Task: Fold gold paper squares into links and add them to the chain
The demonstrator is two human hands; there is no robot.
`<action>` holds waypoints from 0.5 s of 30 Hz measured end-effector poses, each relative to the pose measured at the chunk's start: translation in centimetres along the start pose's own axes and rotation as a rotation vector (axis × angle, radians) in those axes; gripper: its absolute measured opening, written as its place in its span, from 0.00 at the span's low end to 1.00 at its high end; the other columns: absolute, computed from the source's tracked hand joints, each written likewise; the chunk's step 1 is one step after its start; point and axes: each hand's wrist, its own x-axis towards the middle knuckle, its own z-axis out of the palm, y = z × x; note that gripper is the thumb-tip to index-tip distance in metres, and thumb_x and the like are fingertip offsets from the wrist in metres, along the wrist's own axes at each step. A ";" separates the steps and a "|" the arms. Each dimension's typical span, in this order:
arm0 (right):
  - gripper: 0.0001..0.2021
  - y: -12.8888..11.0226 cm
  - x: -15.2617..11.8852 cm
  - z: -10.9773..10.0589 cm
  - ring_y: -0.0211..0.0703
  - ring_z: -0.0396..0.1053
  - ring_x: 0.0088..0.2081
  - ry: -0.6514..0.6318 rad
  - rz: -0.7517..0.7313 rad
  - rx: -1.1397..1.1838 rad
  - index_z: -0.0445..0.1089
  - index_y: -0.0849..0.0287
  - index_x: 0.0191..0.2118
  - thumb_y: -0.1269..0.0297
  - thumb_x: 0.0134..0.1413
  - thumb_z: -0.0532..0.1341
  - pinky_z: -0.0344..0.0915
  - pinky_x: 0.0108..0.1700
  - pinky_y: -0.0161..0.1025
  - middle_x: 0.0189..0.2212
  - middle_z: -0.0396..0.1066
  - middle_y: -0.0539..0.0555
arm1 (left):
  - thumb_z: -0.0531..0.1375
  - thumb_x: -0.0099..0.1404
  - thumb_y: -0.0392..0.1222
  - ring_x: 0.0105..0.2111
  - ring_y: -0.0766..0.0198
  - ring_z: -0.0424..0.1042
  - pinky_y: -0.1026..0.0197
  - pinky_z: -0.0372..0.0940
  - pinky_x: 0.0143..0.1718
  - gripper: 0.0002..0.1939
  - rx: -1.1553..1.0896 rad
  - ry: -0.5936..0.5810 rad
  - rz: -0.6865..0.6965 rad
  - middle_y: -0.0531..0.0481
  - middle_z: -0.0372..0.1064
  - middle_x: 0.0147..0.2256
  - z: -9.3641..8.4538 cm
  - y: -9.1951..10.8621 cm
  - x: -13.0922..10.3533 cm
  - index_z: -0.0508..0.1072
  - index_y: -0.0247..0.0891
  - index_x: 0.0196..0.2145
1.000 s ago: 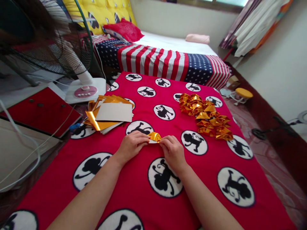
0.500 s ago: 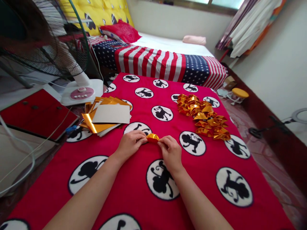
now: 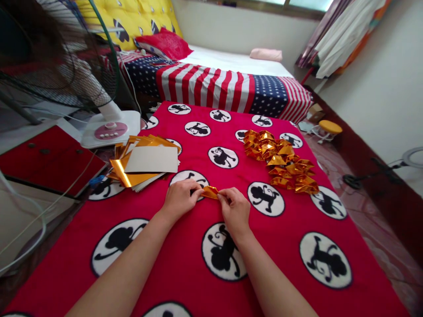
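Both hands meet near the middle of the red blanket (image 3: 297, 211), which is printed with black monkey figures in white circles. The left hand (image 3: 180, 200) and the right hand (image 3: 235, 210) each pinch one end of a small folded gold foil piece (image 3: 210, 192), the left grip closed on its 9 o'clock end and the right grip closed on its 3 o'clock end. The piece sits just above the blanket, between the fingertips, with its shiny gold side up.

At about 10 o'clock from the hands lies a stack of gold foil sheets (image 3: 145, 160), some with the pale reverse side up. At about 2 o'clock, well apart from the hands, lies a heap of finished folded gold pieces (image 3: 280, 160). A white fan base (image 3: 110, 127) stands beyond the stack at 10 o'clock, and a bed with a stars-and-stripes cover (image 3: 228, 86) lies at 12 o'clock.
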 end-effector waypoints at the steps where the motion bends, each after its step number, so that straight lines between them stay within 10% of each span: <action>1: 0.04 0.0 0.0 0.0 0.44 0.69 0.33 0.005 0.004 0.001 0.72 0.55 0.33 0.69 0.56 0.60 0.61 0.36 0.38 0.29 0.72 0.52 | 0.62 0.61 0.40 0.30 0.63 0.73 0.63 0.65 0.32 0.06 0.004 0.003 0.001 0.50 0.77 0.31 0.0 0.0 0.0 0.77 0.40 0.28; 15: 0.02 -0.2 -0.1 0.4 0.44 0.68 0.33 -0.007 0.068 -0.118 0.68 0.57 0.35 0.70 0.55 0.60 0.60 0.36 0.38 0.30 0.72 0.51 | 0.63 0.61 0.40 0.32 0.62 0.72 0.61 0.64 0.35 0.06 -0.066 0.051 -0.029 0.51 0.75 0.31 0.7 -0.3 -0.1 0.75 0.40 0.26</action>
